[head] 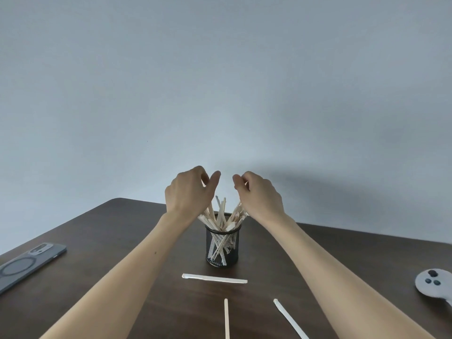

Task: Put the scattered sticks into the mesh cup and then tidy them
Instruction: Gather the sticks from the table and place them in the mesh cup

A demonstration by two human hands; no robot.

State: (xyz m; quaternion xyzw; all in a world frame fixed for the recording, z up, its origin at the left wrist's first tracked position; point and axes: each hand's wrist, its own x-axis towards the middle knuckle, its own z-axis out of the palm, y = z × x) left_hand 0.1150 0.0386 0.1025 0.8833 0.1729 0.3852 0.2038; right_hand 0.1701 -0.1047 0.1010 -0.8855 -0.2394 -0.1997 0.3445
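A black mesh cup stands upright in the middle of the dark wooden table, and several pale sticks fan out of its top. My left hand hovers over the left side of the fan, fingers curved, with a gap between thumb and index. My right hand is over the right side, fingers loosely curled. The heels of both hands cover the outer stick tips. Three loose sticks lie in front of the cup: one crosswise, one pointing toward me, one slanted at the right.
A grey phone lies face down near the left table edge. A grey game controller sits at the right edge. A plain pale wall rises behind the table's far edge.
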